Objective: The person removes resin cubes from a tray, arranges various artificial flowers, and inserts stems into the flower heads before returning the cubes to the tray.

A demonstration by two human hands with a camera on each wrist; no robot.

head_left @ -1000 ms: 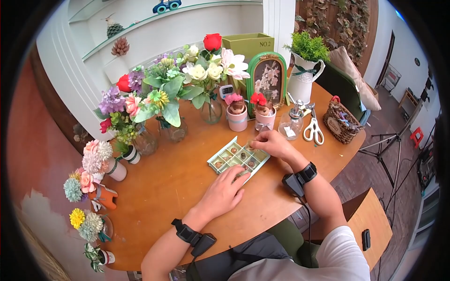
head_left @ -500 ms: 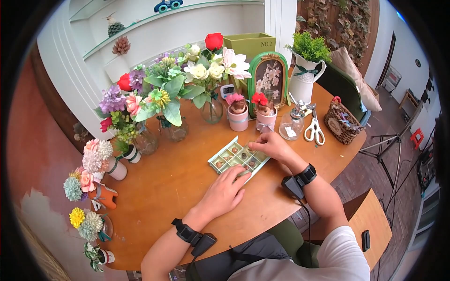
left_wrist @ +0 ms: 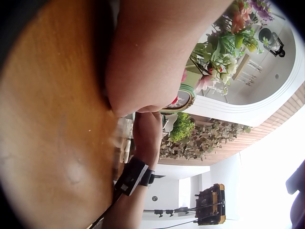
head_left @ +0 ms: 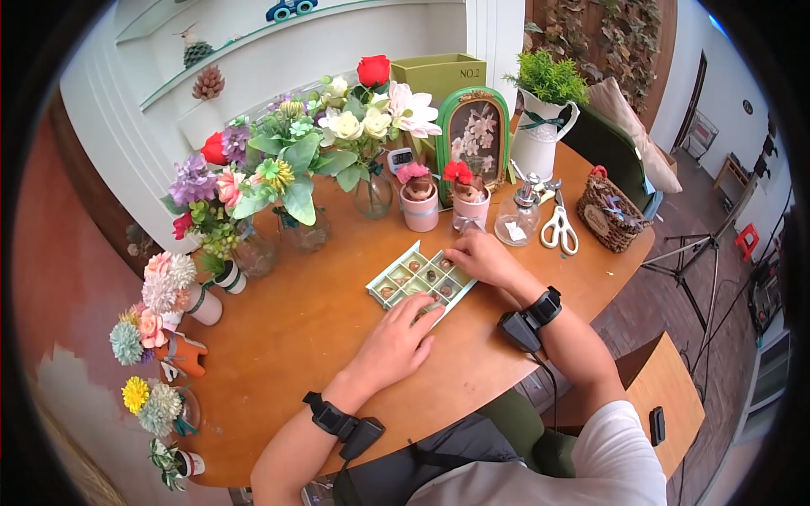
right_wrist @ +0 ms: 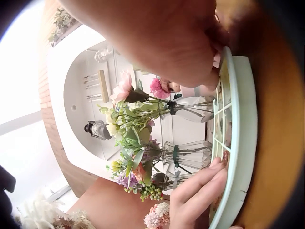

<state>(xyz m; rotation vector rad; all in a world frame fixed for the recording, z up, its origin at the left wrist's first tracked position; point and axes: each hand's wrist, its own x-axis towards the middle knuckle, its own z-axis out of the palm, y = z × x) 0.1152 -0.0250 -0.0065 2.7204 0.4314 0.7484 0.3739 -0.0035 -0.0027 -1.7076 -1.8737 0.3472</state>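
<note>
A pale green divided tray (head_left: 463, 295) lies on the wooden table, small round brownish pieces in several compartments. My left hand (head_left: 396, 337) reaches over its near side, fingers extended onto the compartments; in the right wrist view these fingers (right_wrist: 202, 188) lie over the tray wall (right_wrist: 245, 119). At the far right corner my right hand (head_left: 489, 260) bends its fingers down over a compartment. Whether they pinch a piece is hidden. The left wrist view shows mostly the back of my left hand (left_wrist: 152, 62), with my right hand (left_wrist: 147, 131) beyond.
Two pink pots (head_left: 419, 211) with dolls, a glass bottle (head_left: 516, 221), white scissors (head_left: 558, 232) and a wicker basket (head_left: 612, 215) stand or lie behind and to the right. Flower vases (head_left: 372, 196) line the back and left; a green frame (head_left: 445, 156) stands behind the pots.
The head view has shifted slightly, so the scene sits a little further left and up. Both hands keep nearly the same place at the tray.
</note>
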